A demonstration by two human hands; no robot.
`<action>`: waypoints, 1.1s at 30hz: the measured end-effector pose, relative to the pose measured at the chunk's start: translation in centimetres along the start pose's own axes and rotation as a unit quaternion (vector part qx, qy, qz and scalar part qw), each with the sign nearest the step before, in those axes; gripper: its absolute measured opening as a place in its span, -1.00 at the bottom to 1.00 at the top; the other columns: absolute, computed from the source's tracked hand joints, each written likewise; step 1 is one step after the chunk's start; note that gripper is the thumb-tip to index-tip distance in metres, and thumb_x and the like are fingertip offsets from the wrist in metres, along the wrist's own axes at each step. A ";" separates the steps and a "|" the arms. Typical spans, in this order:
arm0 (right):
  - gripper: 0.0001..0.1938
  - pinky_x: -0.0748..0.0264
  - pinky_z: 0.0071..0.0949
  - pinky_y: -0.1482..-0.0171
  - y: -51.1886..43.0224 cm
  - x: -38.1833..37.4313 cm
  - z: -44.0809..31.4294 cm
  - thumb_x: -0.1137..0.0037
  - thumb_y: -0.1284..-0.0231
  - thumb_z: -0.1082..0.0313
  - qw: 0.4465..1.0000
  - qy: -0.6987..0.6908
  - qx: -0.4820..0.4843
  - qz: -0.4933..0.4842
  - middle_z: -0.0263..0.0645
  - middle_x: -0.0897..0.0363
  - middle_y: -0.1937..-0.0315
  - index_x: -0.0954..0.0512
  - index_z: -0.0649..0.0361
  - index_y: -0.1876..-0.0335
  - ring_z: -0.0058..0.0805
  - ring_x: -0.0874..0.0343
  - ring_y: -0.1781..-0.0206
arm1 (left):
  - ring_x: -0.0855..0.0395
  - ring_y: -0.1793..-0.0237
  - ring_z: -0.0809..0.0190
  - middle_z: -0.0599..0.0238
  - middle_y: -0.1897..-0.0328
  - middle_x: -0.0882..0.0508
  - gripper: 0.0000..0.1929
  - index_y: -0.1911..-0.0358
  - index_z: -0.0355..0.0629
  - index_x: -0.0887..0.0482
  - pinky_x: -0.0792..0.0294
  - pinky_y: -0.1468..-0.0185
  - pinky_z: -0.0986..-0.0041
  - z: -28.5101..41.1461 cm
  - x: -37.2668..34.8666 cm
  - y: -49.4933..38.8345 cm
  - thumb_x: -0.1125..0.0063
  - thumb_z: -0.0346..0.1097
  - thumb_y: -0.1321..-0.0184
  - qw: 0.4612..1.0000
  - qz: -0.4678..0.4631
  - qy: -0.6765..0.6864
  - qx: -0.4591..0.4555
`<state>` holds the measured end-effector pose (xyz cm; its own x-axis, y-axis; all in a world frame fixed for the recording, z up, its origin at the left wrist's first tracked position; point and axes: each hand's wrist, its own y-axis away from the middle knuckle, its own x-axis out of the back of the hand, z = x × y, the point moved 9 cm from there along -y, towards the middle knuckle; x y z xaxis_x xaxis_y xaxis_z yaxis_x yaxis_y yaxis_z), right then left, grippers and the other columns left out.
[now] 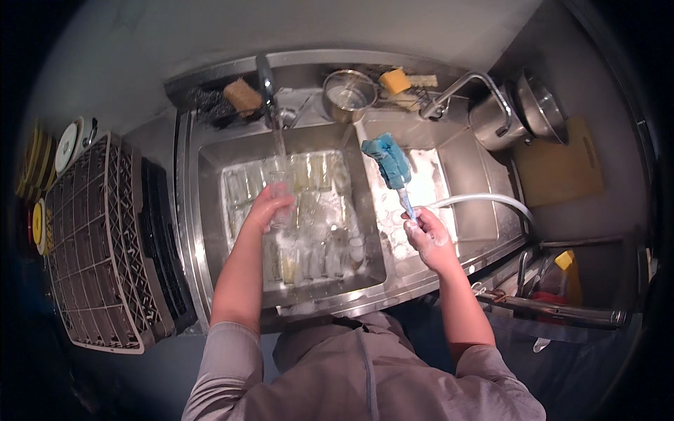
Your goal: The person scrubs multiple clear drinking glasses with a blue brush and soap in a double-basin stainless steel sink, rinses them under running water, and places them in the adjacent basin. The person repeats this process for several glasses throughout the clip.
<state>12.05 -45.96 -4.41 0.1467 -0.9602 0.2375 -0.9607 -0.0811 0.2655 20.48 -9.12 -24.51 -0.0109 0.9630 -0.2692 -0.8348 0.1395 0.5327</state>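
My left hand [269, 208] is closed around a clear drinking glass [280, 200], held beneath the stream from the left faucet [266, 87]. Below it, the left sink basin [210, 237] holds several rows of glasses [318, 171] lying in sudsy water. Over the right basin's near part, my right hand [427, 237], wet with foam, grips the handle of a blue sponge brush [389, 160]. The sponge head points up and away from me, near the divider between the basins. Foam and several round shapes, not clear enough to name, lie in the right basin [466, 168].
Dishwasher racks [105, 242] stand at the left. Behind the basins are a brown scouring pad [243, 97], a metal pot [349, 94] and a yellow sponge [395, 81]. A second faucet [474, 79], a large pot [495, 121], a metal bowl [542, 108] and a cutting board [563, 168] are at the right. A white hose [484, 197] crosses the right basin.
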 end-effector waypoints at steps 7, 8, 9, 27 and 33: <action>-0.78 -0.39 -0.55 0.18 -4.2 3.8 0.5 -0.16 -0.52 0.33 0.999 0.025 0.031 0.026 -0.47 -0.44 0.34 -0.59 0.20 -0.14 -0.66 -0.36 0.29 | -0.72 -0.11 0.26 0.32 0.00 -0.75 -0.34 -0.25 -0.16 -0.57 -0.55 -0.22 0.31 2.9 -3.4 -2.4 -0.56 -0.44 -0.02 0.978 -0.039 -0.112 -0.172; -0.78 -0.39 -0.51 0.17 -5.7 4.3 -0.6 -0.19 -0.50 0.31 0.996 0.072 0.052 0.025 -0.41 -0.42 0.36 -0.61 0.20 -0.12 -0.61 -0.36 0.29 | -0.73 -0.11 0.26 0.32 0.00 -0.76 -0.36 -0.23 -0.17 -0.57 -0.55 -0.24 0.31 2.9 -3.5 -2.2 -0.56 -0.45 -0.02 0.975 -0.048 -0.122 -0.180; -0.75 -0.43 -0.48 0.13 -7.5 4.5 -3.1 -0.24 -0.45 0.29 0.992 0.113 0.051 0.010 -0.36 -0.45 0.32 -0.62 0.21 -0.11 -0.57 -0.39 0.26 | -0.75 -0.07 0.23 0.29 0.02 -0.76 -0.41 -0.21 -0.17 -0.58 -0.58 -0.19 0.29 2.8 -3.3 -2.1 -0.54 -0.42 -0.07 0.981 -0.029 -0.098 -0.166; -0.64 -0.65 -0.08 -0.27 -26.8 2.1 -9.1 -0.03 -0.37 0.35 0.801 0.591 -0.035 0.082 0.12 -0.72 -0.19 -0.67 0.28 -0.18 0.05 -0.69 -0.30 | -0.84 0.24 -0.04 0.02 0.09 -0.80 -0.54 -0.32 -0.05 -0.51 -0.74 0.24 0.07 -8.8 -2.3 11.0 -0.28 -0.14 -0.43 0.955 0.030 0.275 0.106; -0.68 -0.62 -0.04 -0.22 -25.1 5.5 -10.7 -0.14 -0.43 0.19 0.871 0.487 0.048 0.035 0.15 -0.73 -0.14 -0.73 0.24 -0.07 0.12 -0.73 -0.19 | -0.84 0.05 -0.04 0.00 -0.06 -0.78 -0.33 -0.52 0.09 -0.31 -0.73 0.02 -0.03 -8.9 0.4 13.4 -0.31 -0.38 -0.37 0.948 -0.041 0.301 0.095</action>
<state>39.49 -46.39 0.26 0.1734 -0.2848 0.9428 -0.9836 -0.0984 0.1512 4.39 -8.96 -24.67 -0.3103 0.6486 -0.6950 -0.7329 0.3024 0.6094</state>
